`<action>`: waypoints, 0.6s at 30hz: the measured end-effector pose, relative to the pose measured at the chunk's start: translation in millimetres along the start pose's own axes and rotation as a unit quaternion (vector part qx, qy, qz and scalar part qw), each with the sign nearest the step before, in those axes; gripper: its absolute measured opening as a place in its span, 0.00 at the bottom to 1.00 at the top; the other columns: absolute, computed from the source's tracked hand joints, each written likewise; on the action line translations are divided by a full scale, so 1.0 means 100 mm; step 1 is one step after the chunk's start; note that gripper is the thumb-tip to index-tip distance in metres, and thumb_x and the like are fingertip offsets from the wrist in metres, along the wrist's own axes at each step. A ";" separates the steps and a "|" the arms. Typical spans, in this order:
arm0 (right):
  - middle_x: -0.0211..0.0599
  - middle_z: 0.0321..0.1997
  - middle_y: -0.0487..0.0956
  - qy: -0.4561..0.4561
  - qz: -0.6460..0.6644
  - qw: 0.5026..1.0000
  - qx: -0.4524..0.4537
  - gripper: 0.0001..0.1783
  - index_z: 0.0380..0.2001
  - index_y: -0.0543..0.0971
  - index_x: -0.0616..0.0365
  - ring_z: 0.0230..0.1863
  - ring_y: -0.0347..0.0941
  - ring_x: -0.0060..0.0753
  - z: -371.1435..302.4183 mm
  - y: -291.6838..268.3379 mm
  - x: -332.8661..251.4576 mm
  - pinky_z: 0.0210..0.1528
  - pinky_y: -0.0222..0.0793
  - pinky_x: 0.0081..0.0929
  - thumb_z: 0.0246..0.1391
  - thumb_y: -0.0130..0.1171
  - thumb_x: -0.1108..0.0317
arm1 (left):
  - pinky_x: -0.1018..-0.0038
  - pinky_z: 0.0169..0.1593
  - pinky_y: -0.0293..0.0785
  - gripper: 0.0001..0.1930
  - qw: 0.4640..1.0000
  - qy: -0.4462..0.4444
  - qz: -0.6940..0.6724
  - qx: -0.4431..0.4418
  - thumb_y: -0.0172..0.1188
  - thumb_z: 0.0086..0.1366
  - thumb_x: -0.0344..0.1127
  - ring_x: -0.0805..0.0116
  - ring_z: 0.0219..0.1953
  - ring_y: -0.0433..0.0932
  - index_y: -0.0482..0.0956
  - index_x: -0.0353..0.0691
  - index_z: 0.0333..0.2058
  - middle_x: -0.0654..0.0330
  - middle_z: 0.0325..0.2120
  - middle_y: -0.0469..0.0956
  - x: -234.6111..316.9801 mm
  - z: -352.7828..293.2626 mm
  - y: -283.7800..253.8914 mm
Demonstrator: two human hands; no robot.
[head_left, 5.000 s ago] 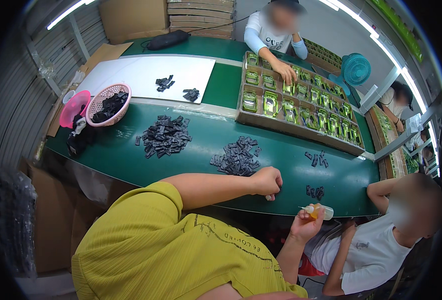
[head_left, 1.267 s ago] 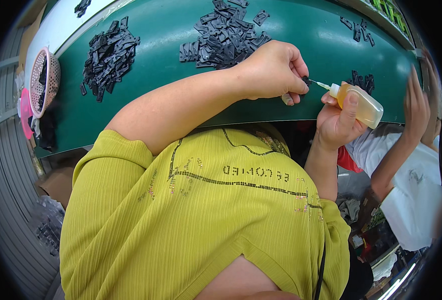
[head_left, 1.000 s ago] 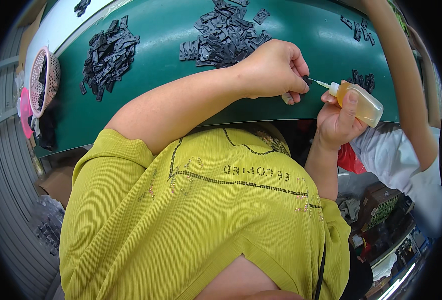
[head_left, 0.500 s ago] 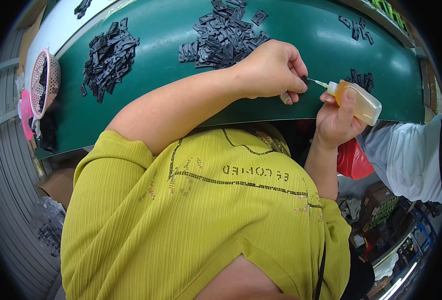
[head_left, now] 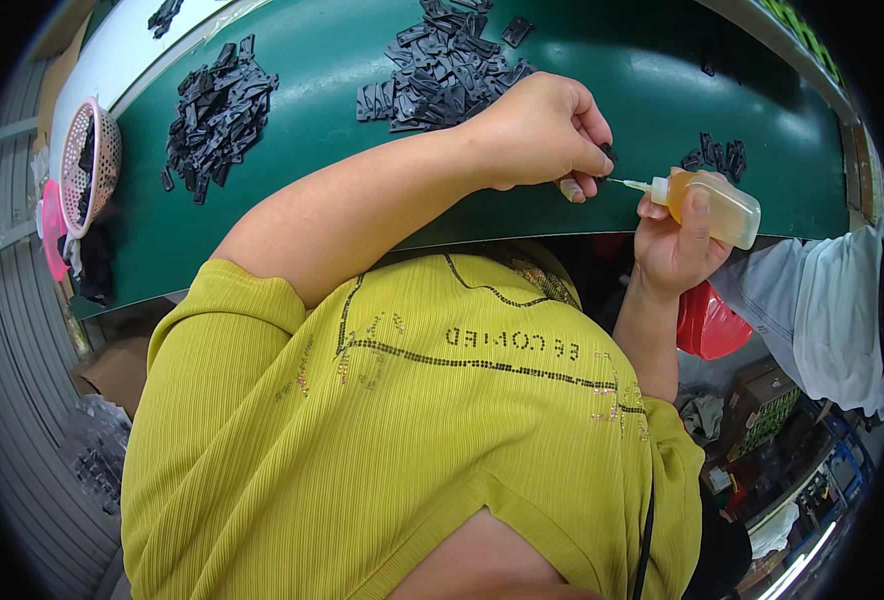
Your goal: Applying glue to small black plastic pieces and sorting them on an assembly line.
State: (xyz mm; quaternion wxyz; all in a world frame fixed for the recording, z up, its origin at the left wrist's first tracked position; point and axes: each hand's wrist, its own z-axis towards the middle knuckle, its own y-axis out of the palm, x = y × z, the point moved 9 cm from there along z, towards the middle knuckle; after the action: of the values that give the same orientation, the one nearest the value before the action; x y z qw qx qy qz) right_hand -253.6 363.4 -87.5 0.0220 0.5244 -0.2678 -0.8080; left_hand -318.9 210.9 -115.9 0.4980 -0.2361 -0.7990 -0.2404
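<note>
My left hand (head_left: 547, 135) reaches across the green table and pinches a small black plastic piece (head_left: 609, 153) between thumb and fingers; most of the piece is hidden. A fingertip of this hand has a pale wrap. My right hand (head_left: 680, 240) grips a clear squeeze bottle (head_left: 730, 212) with amber liquid, tilted on its side. Its thin needle nozzle (head_left: 630, 184) points left, with the tip at the black piece; whether it touches I cannot tell. Beyond my left hand lies a large pile of similar black pieces (head_left: 442, 75).
Another pile of black pieces (head_left: 222, 115) lies left on the green table (head_left: 332, 90), near a pink basket (head_left: 107, 165). A small group (head_left: 719, 155) sits beyond the bottle. At right are a person's pale clothing (head_left: 822, 320) and a red item (head_left: 710, 320).
The nozzle tip has shifted slightly toward me along the black piece. At the far right, most of the loose pieces no longer show, and a dark shadow covers that area.
</note>
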 end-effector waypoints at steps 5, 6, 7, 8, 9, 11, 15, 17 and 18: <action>0.41 0.36 0.73 -0.006 -0.012 0.999 -0.030 0.11 0.39 0.71 0.61 0.28 0.73 0.30 0.01 0.03 0.01 0.20 0.72 0.22 0.52 0.58 0.75 | 0.75 0.27 0.79 0.13 1.000 -0.003 0.000 0.002 0.62 0.54 0.23 0.66 0.23 0.79 0.71 0.23 0.37 0.50 0.27 0.77 0.00 0.01 0.00; 0.41 0.36 0.73 -0.005 -0.012 0.999 -0.029 0.11 0.39 0.71 0.61 0.28 0.73 0.30 0.01 0.04 0.01 0.20 0.72 0.22 0.52 0.58 0.75 | 0.75 0.27 0.79 0.13 1.000 -0.003 -0.001 0.005 0.62 0.54 0.23 0.66 0.23 0.80 0.71 0.23 0.36 0.50 0.27 0.77 0.00 0.01 -0.01; 0.41 0.36 0.73 -0.006 -0.012 1.000 -0.026 0.11 0.39 0.71 0.61 0.28 0.73 0.30 0.00 0.05 0.00 0.20 0.71 0.22 0.52 0.58 0.75 | 0.75 0.27 0.79 0.13 1.000 0.000 -0.002 0.006 0.62 0.54 0.23 0.66 0.23 0.80 0.71 0.23 0.36 0.50 0.26 0.77 0.01 0.00 -0.01; 0.41 0.36 0.74 -0.008 -0.012 1.000 -0.021 0.11 0.39 0.71 0.61 0.27 0.73 0.30 -0.01 0.06 -0.01 0.20 0.71 0.22 0.52 0.58 0.76 | 0.75 0.27 0.79 0.13 1.000 0.001 -0.001 0.005 0.62 0.54 0.23 0.66 0.23 0.80 0.71 0.23 0.36 0.50 0.26 0.77 0.01 0.00 0.00; 0.41 0.36 0.74 -0.010 -0.012 1.000 -0.021 0.11 0.39 0.71 0.61 0.27 0.73 0.30 -0.02 0.06 -0.02 0.20 0.71 0.22 0.52 0.58 0.76 | 0.75 0.27 0.79 0.12 1.000 0.005 -0.002 0.002 0.62 0.54 0.23 0.66 0.23 0.79 0.71 0.23 0.36 0.51 0.26 0.77 0.01 0.00 0.00; 0.45 0.34 0.75 -0.009 -0.044 0.999 -0.022 0.13 0.41 0.70 0.62 0.21 0.70 0.28 0.00 0.06 0.00 0.21 0.70 0.23 0.52 0.57 0.72 | 0.75 0.27 0.79 0.12 1.000 0.005 -0.005 0.001 0.62 0.54 0.23 0.65 0.23 0.79 0.71 0.23 0.36 0.51 0.25 0.77 0.01 0.02 -0.01; 0.45 0.35 0.75 0.000 -0.050 0.998 -0.033 0.14 0.42 0.69 0.61 0.22 0.70 0.29 0.02 0.06 0.03 0.21 0.69 0.23 0.52 0.57 0.72 | 0.75 0.27 0.79 0.11 1.000 0.004 -0.006 0.001 0.61 0.55 0.23 0.66 0.23 0.79 0.71 0.24 0.35 0.51 0.25 0.77 0.00 0.03 -0.02; 0.44 0.35 0.74 0.000 -0.053 0.998 -0.034 0.13 0.41 0.70 0.61 0.23 0.70 0.30 0.01 0.08 0.01 0.21 0.69 0.23 0.52 0.57 0.73 | 0.75 0.27 0.79 0.11 1.000 0.003 -0.003 0.000 0.61 0.55 0.23 0.66 0.23 0.79 0.71 0.24 0.35 0.51 0.25 0.77 0.00 0.03 -0.01; 0.44 0.35 0.74 0.000 -0.054 0.998 -0.034 0.13 0.41 0.70 0.61 0.23 0.70 0.30 0.01 0.09 0.02 0.21 0.69 0.23 0.52 0.57 0.73 | 0.75 0.27 0.79 0.11 1.000 0.002 -0.006 0.000 0.61 0.55 0.23 0.66 0.23 0.79 0.71 0.24 0.35 0.51 0.25 0.77 0.00 0.03 -0.01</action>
State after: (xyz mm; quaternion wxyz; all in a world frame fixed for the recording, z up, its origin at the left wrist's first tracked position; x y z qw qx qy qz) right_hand -257.6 356.2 -84.5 -0.0037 0.5369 -0.2118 -0.8166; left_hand -321.4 212.3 -116.9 0.4983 -0.2308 -0.7994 -0.2436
